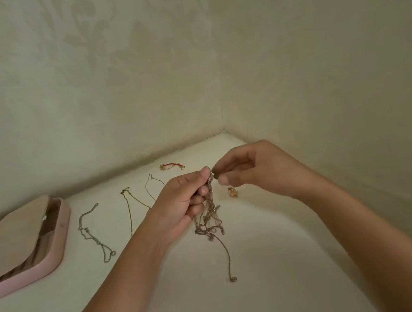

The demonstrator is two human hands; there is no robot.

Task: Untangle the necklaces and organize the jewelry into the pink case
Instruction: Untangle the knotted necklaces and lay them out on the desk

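Observation:
A tangled bunch of thin necklace chains (pixel 210 218) hangs from my left hand (pixel 182 201), which grips its top between thumb and curled fingers; one loose end trails down onto the white table (pixel 252 299). My right hand (pixel 252 172) is just right of the bunch, thumb and forefinger pinched close to the top of the chains; whether they hold a strand is too fine to tell. The pink case (pixel 59 250) lies open at the left edge, its beige inner flap raised.
Laid out on the table are a silver chain (pixel 93 234), a gold chain (pixel 129 210), a thin looped chain (pixel 153 184), a red cord bracelet (pixel 172 165) and a small gold piece (pixel 232 191). Patterned walls meet in a corner behind.

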